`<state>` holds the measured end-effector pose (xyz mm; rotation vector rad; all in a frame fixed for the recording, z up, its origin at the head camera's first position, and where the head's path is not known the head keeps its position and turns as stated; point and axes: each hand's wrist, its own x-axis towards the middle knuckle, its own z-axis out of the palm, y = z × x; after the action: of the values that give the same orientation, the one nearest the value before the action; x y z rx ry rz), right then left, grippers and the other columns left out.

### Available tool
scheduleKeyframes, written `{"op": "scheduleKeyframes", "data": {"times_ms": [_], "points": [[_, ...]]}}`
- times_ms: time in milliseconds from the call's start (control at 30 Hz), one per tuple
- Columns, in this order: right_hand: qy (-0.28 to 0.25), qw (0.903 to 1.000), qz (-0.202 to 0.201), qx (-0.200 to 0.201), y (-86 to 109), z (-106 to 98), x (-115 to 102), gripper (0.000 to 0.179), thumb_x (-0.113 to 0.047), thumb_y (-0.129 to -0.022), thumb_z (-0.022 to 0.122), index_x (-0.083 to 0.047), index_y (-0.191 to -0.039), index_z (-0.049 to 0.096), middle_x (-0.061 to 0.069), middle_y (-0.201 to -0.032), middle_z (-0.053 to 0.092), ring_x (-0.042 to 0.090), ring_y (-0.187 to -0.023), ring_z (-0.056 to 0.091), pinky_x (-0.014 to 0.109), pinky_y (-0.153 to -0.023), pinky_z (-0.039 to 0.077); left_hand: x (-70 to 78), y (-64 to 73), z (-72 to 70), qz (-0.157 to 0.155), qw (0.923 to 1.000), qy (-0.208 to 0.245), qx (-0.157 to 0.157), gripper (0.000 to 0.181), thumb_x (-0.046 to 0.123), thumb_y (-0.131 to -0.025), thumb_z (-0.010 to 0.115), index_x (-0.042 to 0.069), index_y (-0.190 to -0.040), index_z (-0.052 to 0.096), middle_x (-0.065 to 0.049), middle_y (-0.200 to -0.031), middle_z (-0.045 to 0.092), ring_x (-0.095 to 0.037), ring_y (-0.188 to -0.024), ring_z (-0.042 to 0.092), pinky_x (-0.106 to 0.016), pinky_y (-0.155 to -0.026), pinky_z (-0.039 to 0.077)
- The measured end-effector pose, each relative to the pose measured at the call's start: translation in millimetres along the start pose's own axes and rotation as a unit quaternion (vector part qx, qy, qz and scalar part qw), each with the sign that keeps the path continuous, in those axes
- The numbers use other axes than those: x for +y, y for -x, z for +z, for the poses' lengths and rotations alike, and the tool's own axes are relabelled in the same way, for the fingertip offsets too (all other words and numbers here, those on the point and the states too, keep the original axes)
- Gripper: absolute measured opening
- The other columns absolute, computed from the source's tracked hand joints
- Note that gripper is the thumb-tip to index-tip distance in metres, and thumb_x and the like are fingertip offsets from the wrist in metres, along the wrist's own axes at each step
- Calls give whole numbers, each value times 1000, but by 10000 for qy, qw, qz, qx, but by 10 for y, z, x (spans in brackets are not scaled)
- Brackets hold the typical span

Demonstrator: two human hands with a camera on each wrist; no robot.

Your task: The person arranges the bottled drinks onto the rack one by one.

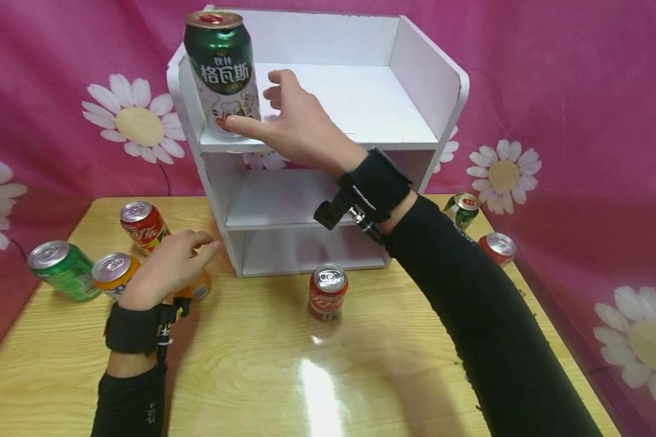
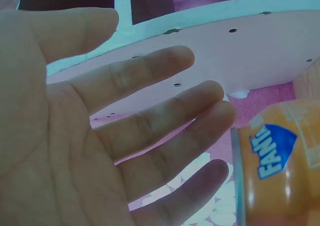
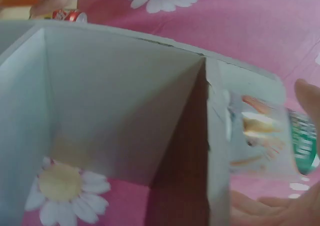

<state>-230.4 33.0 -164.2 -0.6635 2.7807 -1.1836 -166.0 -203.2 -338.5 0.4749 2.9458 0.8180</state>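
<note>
A green-and-white drink can (image 1: pixel 222 73) stands upright at the left end of the white shelf's top board (image 1: pixel 355 103). My right hand (image 1: pixel 300 121) is around its right side, thumb in front of the can and fingers spread apart. In the right wrist view the can (image 3: pixel 260 136) sits between thumb and fingers, with gaps showing. My left hand (image 1: pixel 169 264) hovers over the left side of the table, fingers loosely extended and holding nothing. Close to its fingertips in the left wrist view is an orange Fanta can (image 2: pixel 280 156); the hand partly covers an orange can (image 1: pixel 201 286) in the head view.
Left on the table are a green can (image 1: pixel 68 273), another orange can (image 1: pixel 112 273) and a red can (image 1: pixel 144 224). One red can (image 1: pixel 328 291) stands before the shelf. To the right, a green can (image 1: pixel 462 209) and a red can (image 1: pixel 497 247) stand beyond the right arm.
</note>
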Motion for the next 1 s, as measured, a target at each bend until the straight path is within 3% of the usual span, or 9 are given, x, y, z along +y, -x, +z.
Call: {"op": "scheduleKeyframes", "data": {"times_ms": [100, 200, 367, 467, 567, 733, 1000], "points": [[39, 9998, -174, 55, 151, -90, 92, 91, -50, -81, 69, -12, -148, 20, 3, -149, 33, 12, -128, 43, 24, -103, 35, 9, 4, -14, 14, 10000, 14, 13, 46, 36, -100, 45, -3, -119, 60, -22, -111, 61, -34, -95, 57, -52, -81, 47], [48, 9975, -651, 280, 322, -171, 241, 77, -39, -84, 71, -7, -142, 31, 7, -145, 38, 13, -127, 44, 20, -101, 35, 17, 2, -17, 6, 10000, 38, 8, 48, 38, -100, 45, -3, -119, 60, -22, -112, 61, -34, -95, 57, -53, -81, 47], [-163, 9826, -1687, 757, 646, -208, 552, 51, -16, -86, 71, 1, -127, 47, 13, -130, 52, 15, -116, 55, 22, -96, 42, 12, 3, -41, -10, 10000, -26, 22, 48, 38, -100, 44, -4, -120, 59, -23, -112, 60, -35, -95, 57, -54, -82, 47], [-243, 9768, -1975, 796, 812, -176, 749, 42, -10, -86, 69, 3, -122, 51, 11, -122, 56, 15, -109, 58, 24, -94, 44, 5, 4, -59, -34, 10000, -61, 11, 48, 37, -100, 44, -4, -121, 59, -24, -113, 60, -36, -98, 57, -55, -83, 46], [-243, 9782, -1967, 622, 926, -108, 969, 39, -8, -85, 70, 2, -120, 53, 11, -119, 57, 19, -108, 57, 29, -94, 46, 0, 9, -64, -58, 10000, -33, -14, 48, 37, -100, 44, -4, -122, 58, -24, -115, 59, -38, -101, 56, -56, -85, 45], [-317, 9873, -1556, 76, 1068, 44, 1363, 39, -10, -86, 69, 1, -121, 54, 13, -121, 56, 27, -111, 57, 38, -91, 48, -19, 30, -46, -44, 10000, -23, -7, 49, 38, -100, 44, -4, -121, 59, -23, -113, 60, -36, -97, 57, -54, -83, 46], [-303, 9948, -915, -331, 1215, 327, 1844, 40, -16, -86, 70, -3, -121, 55, 11, -122, 57, 23, -109, 56, 37, -92, 46, -32, 23, -34, 48, 10000, -15, 38, 46, 37, -100, 45, -3, -119, 60, -21, -111, 62, -34, -95, 58, -53, -82, 46]]}}
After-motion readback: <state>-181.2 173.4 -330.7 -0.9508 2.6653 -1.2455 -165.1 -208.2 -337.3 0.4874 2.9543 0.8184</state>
